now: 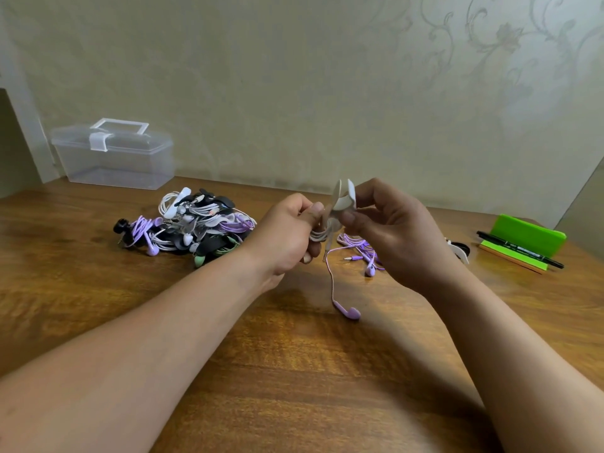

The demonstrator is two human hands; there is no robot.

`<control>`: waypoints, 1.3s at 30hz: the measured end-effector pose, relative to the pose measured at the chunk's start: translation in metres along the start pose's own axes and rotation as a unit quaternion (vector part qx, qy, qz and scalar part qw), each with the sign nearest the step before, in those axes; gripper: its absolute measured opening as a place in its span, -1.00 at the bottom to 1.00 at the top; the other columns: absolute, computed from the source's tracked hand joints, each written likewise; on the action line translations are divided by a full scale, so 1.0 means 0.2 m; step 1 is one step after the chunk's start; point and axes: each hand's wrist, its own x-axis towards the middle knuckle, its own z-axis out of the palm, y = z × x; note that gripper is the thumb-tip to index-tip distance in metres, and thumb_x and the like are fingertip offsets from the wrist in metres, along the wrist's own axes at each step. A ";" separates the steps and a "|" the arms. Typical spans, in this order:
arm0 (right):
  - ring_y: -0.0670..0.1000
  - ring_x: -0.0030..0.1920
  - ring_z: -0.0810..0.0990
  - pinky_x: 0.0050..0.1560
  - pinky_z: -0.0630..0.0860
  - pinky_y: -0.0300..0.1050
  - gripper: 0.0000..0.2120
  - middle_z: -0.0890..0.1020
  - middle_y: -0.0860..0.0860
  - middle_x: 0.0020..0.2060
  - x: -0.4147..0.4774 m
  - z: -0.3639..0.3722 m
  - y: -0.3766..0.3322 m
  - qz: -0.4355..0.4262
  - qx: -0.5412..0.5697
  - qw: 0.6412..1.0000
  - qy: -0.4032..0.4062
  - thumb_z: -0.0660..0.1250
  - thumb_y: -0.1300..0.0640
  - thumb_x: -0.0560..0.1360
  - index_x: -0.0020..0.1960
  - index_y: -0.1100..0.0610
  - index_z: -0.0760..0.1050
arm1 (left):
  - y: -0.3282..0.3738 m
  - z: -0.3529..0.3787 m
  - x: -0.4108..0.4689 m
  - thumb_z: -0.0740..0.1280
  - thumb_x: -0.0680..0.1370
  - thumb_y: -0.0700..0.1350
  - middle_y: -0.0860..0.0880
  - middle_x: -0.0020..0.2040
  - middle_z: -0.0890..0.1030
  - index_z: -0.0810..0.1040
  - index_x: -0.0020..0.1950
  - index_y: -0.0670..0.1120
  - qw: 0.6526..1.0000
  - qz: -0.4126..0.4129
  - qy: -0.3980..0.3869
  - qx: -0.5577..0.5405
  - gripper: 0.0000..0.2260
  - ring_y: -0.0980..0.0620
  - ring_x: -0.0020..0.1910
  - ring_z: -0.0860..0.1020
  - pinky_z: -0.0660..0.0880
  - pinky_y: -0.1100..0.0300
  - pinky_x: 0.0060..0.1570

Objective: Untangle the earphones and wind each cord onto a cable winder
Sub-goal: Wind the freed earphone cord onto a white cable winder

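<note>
A white cable winder (343, 199) is held above the table between both hands. My right hand (389, 230) pinches its right side with thumb and fingers. My left hand (287, 233) grips a bundle of pale cord (318, 235) just below the winder. From that bundle a purple cord hangs down to a purple earbud (349, 312) lying on the wood. More loose purple earphone cord (362, 250) with a jack plug lies behind my right hand. A pile of wound earphones (189, 223) in white, purple, black and green sits to the left.
A clear plastic box with a lid and handle (114, 155) stands at the back left against the wall. At the right lie a green stand (526, 238), a black marker pen (519, 250) and a black-and-white winder (459, 250). The wooden table (294, 371) runs toward me.
</note>
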 end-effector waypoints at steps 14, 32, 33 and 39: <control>0.04 -0.12 0.54 -0.10 0.49 0.04 -0.90 0.62 -0.05 -0.13 0.01 0.03 -0.01 -0.097 -0.193 0.976 -0.015 0.43 0.17 0.60 0.05 0.07 0.51 | 0.01 0.00 -0.03 0.15 0.74 -0.08 -0.07 -0.31 0.57 0.49 0.20 -0.18 0.998 -0.026 -0.030 0.053 -0.79 -0.01 -0.48 0.50 0.35 0.22 -0.52; 0.07 -0.05 0.69 0.09 0.61 0.27 -0.80 0.71 0.06 -0.10 -0.02 0.06 -0.01 0.041 -0.020 0.995 -0.087 0.26 -0.11 0.70 0.19 0.00 0.44 | 0.02 0.00 0.00 0.17 0.72 -0.17 -0.10 -0.30 0.56 0.51 0.24 -0.32 0.997 -0.039 -0.050 0.038 -0.75 0.04 -0.49 0.45 0.32 0.20 -0.51; 0.09 -0.08 0.68 0.07 0.62 0.24 -0.78 0.72 0.09 -0.11 -0.02 0.07 -0.02 0.046 -0.005 0.996 -0.080 0.26 -0.11 0.69 0.17 0.03 0.44 | 0.02 0.01 -0.01 0.16 0.73 -0.16 -0.09 -0.29 0.58 0.52 0.23 -0.32 0.997 -0.043 -0.056 0.035 -0.74 0.04 -0.49 0.45 0.33 0.20 -0.50; 0.32 -0.07 0.71 -0.01 0.65 0.41 -0.63 0.71 0.22 -0.05 -0.03 0.10 -0.05 0.101 0.080 0.991 -0.036 0.29 -0.22 0.66 0.10 0.11 0.45 | 0.04 0.03 -0.03 0.18 0.74 -0.06 -0.12 -0.27 0.57 0.50 0.05 -0.20 0.997 -0.039 -0.063 0.026 -0.77 0.04 -0.45 0.44 0.32 0.16 -0.43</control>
